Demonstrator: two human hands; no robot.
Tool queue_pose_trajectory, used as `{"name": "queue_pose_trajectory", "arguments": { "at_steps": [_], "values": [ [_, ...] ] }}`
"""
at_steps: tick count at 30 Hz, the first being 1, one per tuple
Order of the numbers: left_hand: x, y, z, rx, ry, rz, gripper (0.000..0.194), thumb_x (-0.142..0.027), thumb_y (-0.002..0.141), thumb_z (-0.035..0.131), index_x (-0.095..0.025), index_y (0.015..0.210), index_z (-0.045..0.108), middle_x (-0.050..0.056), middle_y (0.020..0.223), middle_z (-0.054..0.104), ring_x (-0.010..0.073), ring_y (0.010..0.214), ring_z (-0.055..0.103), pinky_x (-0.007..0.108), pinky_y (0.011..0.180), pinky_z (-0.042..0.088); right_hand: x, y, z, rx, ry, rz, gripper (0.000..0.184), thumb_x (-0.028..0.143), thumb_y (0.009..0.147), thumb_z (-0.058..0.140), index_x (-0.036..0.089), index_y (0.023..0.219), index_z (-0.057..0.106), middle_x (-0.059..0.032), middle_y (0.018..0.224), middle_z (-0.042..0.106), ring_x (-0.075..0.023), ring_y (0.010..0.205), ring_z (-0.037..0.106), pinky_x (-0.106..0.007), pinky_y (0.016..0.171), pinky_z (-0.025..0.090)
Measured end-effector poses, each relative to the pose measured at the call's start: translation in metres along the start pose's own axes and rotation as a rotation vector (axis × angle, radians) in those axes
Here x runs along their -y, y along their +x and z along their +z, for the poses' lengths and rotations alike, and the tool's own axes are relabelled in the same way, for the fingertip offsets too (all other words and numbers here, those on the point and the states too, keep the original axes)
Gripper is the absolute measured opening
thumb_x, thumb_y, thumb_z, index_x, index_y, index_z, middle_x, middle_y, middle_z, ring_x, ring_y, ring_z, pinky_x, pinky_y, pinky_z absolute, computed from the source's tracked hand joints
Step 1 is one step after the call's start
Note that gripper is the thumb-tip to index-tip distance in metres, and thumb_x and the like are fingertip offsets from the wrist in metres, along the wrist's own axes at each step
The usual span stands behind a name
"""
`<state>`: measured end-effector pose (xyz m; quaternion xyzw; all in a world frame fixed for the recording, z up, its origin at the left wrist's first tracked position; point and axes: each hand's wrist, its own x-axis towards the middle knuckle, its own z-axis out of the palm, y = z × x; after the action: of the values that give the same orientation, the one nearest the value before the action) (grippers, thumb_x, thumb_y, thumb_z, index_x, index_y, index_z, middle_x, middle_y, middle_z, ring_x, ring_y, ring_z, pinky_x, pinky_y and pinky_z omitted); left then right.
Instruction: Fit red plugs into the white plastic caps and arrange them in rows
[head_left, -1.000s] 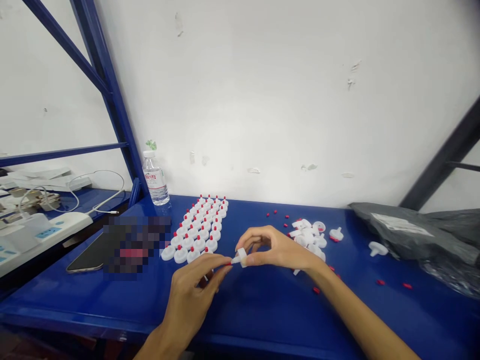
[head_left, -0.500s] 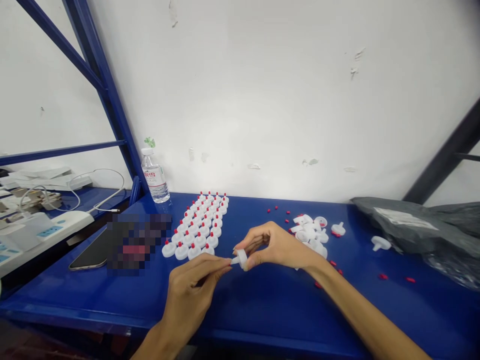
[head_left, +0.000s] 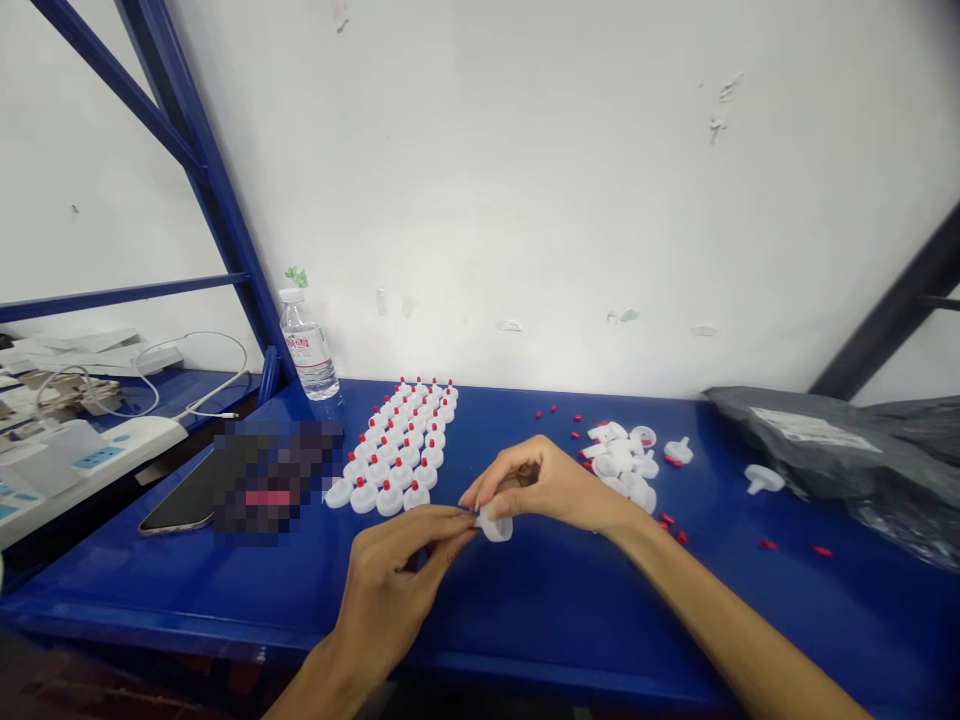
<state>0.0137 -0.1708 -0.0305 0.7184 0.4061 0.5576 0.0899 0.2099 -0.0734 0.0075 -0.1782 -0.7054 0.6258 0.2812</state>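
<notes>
- The left hand (head_left: 394,575) pinches the narrow end of a white piece (head_left: 498,528); its fingertips cover that end, so I cannot tell whether a red tip sits there.
- The right hand (head_left: 538,488) grips the same piece, thumb on its round part, above the near middle of the counter (head_left: 540,620).
- Left of the hands, white pieces with red tips (head_left: 397,450) stand upright in rows.
- To the right lies a loose pile of white pieces (head_left: 619,462), overlapping and partly behind the right wrist.
- Small red parts (head_left: 767,545) lie scattered around it.
- At far left stands a water bottle (head_left: 309,355), its label too small to read.
- A pixelated patch hides part of the dark phone (head_left: 180,495).
- The frame's right edge cuts off a dark bag (head_left: 810,430).
</notes>
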Motion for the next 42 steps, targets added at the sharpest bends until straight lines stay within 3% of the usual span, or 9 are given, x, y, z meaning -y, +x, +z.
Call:
{"name": "queue_pose_trajectory", "arguments": {
  "at_steps": [8, 14, 20, 24, 33, 42],
  "values": [
    [-0.004, 0.0, -0.003, -0.041, 0.048, -0.066, 0.01, -0.018, 0.088, 0.069, -0.022, 0.093, 0.076, 0.001, 0.085, 0.076, 0.0084, 0.056, 0.061, 0.018, 0.05, 0.046, 0.002, -0.001, -0.003, 0.066, 0.029, 0.104, 0.032, 0.04, 0.08, 0.079, 0.016, 0.099, 0.072, -0.0027, 0.078, 0.073, -0.0124, 0.061, 0.068, -0.023, 0.059, 0.056],
    [-0.001, 0.001, -0.002, -0.128, 0.135, -0.146, 0.009, -0.022, 0.087, 0.07, -0.021, 0.093, 0.076, 0.0, 0.083, 0.075, 0.006, 0.049, 0.051, 0.018, 0.045, 0.043, 0.005, -0.002, -0.002, 0.001, -0.064, 0.086, 0.043, 0.037, 0.078, 0.082, 0.018, 0.115, 0.073, -0.0052, 0.09, 0.075, -0.0149, 0.077, 0.07, -0.026, 0.073, 0.056],
    [-0.002, -0.001, -0.004, -0.137, 0.169, -0.158, 0.009, -0.023, 0.085, 0.073, -0.023, 0.094, 0.077, -0.004, 0.07, 0.072, 0.0066, 0.047, 0.052, 0.018, 0.048, 0.045, 0.011, -0.004, 0.004, -0.07, -0.117, 0.109, 0.042, 0.034, 0.072, 0.085, 0.021, 0.111, 0.075, -0.0046, 0.094, 0.077, -0.0181, 0.088, 0.072, -0.029, 0.081, 0.056],
    [-0.003, -0.001, -0.006, -0.128, 0.102, -0.145, 0.007, -0.023, 0.086, 0.073, -0.023, 0.09, 0.078, -0.002, 0.081, 0.077, 0.0072, 0.049, 0.058, 0.018, 0.049, 0.048, 0.012, -0.006, 0.004, -0.079, -0.106, 0.113, 0.043, 0.032, 0.07, 0.087, 0.021, 0.11, 0.076, -0.006, 0.099, 0.078, -0.0219, 0.096, 0.073, -0.036, 0.091, 0.056],
    [-0.003, 0.0, -0.007, -0.101, -0.009, -0.214, 0.007, -0.024, 0.085, 0.074, -0.022, 0.085, 0.08, 0.001, 0.08, 0.077, 0.0085, 0.048, 0.059, 0.019, 0.046, 0.048, 0.003, -0.005, 0.004, -0.087, -0.084, 0.081, 0.041, 0.025, 0.062, 0.09, 0.02, 0.101, 0.078, -0.0055, 0.092, 0.079, -0.0231, 0.092, 0.075, -0.039, 0.088, 0.059],
    [-0.001, 0.001, -0.006, -0.105, 0.005, -0.13, 0.007, -0.018, 0.083, 0.074, -0.022, 0.084, 0.079, 0.0, 0.076, 0.075, 0.0098, 0.056, 0.063, 0.019, 0.053, 0.051, -0.003, -0.005, 0.005, -0.052, -0.039, 0.107, 0.038, 0.026, 0.067, 0.088, 0.019, 0.102, 0.075, -0.0049, 0.09, 0.079, -0.021, 0.088, 0.075, -0.037, 0.085, 0.059]
  ]
}}
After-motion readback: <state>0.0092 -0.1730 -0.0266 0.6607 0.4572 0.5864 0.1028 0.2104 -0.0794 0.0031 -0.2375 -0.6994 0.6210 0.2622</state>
